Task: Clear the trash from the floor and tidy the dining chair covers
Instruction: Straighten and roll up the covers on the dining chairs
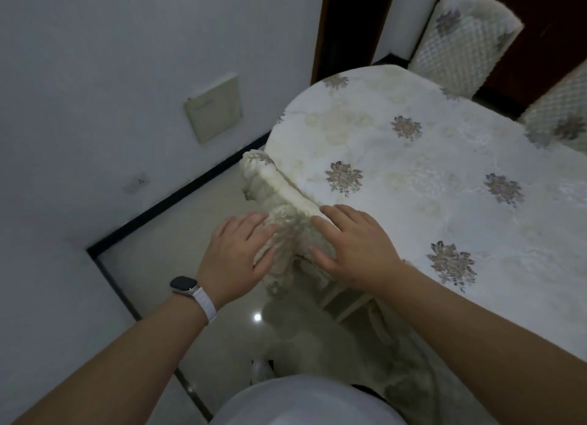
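The left hand and the right hand lie flat, fingers straight and slightly apart, on either side of the cream plush fabric chair cover. The cover caps a chair back just beside the white flower-patterned tablecloth. It looks soft, light and limp and would likely bunch, so pinching its side hems should pull it straight.

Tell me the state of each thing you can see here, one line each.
left hand: flat, fingers straight, pressing the near chair cover.
right hand: flat on the same cover, table side.
near chair cover: on the chair back, rumpled at the hands.
far chair cover: fitted smooth on its upright back.
tablecloth: spread flat.
watch: on the left wrist, screen dark.
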